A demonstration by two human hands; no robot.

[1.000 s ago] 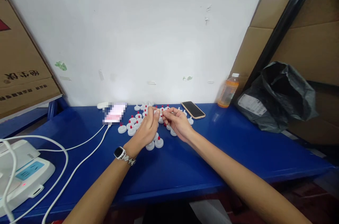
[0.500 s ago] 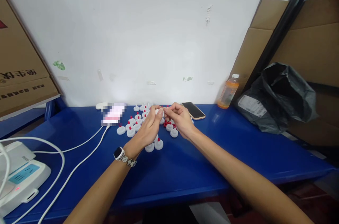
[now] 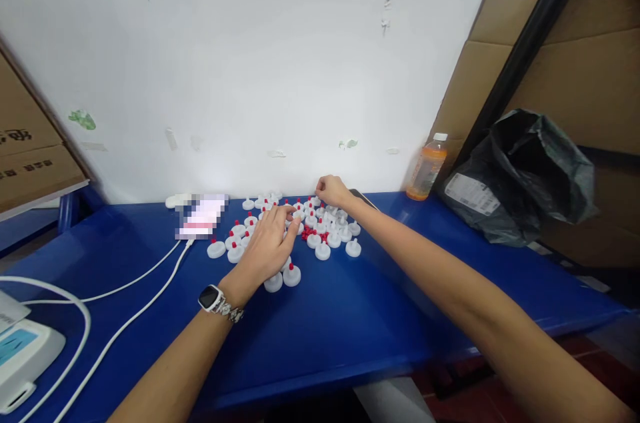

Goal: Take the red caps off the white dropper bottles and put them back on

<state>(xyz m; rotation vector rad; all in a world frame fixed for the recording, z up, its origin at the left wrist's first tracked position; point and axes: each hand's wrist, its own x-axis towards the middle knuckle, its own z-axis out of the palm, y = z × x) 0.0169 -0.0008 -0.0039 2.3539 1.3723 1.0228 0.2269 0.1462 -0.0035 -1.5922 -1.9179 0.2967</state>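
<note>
Several white round caps with red pins (image 3: 323,251) lie in a cluster on the blue table (image 3: 350,323), with loose red pins (image 3: 311,234) among them. My left hand (image 3: 265,246), a watch (image 3: 213,298) on its wrist, rests low over the cluster. Its fingertips pinch a white cap at the pile's middle. My right hand (image 3: 330,191) reaches over the pile to its far edge near the wall. Its fingers are curled together over the caps there, and what they hold is hidden.
A phone (image 3: 358,193) shows just behind my right wrist. An orange drink bottle (image 3: 425,176) and a black plastic bag (image 3: 520,176) stand at the right, against cardboard (image 3: 575,76). White cables (image 3: 125,293) run left to a white device (image 3: 20,349).
My hands, joined above the pile before, have separated. The left hand dropped onto the caps and the right hand moved back toward the wall. The view shifted right.
</note>
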